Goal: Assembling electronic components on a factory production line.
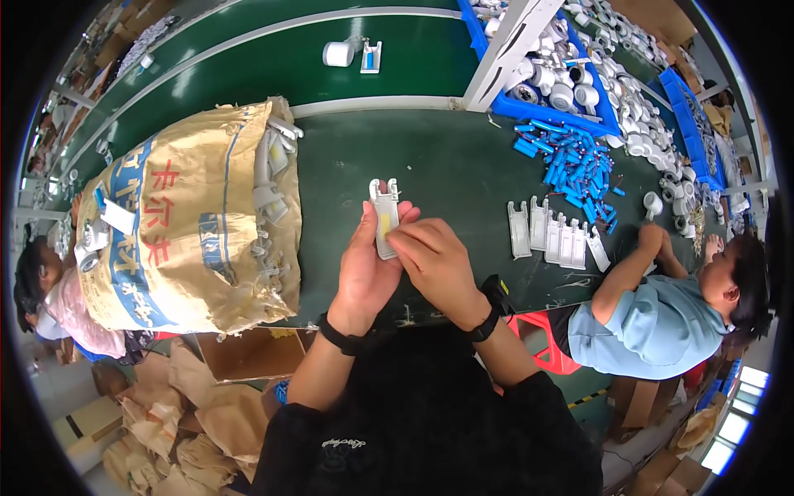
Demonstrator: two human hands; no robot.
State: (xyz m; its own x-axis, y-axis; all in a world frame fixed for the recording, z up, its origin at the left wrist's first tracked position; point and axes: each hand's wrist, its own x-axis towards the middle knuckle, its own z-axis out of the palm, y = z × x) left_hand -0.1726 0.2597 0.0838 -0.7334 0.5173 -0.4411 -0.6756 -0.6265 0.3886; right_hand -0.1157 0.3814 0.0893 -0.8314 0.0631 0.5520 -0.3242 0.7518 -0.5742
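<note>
A narrow white plastic housing with two small prongs at its top lies upright along the fingers of my left hand, which holds it over the table. On its inner face shows a yellow rectangular patch. My right hand is closed, its thumb and forefinger pressed together on the housing at the lower end of that patch. Whether those fingertips also pinch something small is hidden. Right of my hands, several similar white housings lie side by side on the green table.
A large woven sack of white plastic parts lies left. Blue cylindrical cells are heaped right, near a blue crate of white round parts. A white post rises behind. A co-worker in light blue sits at the right.
</note>
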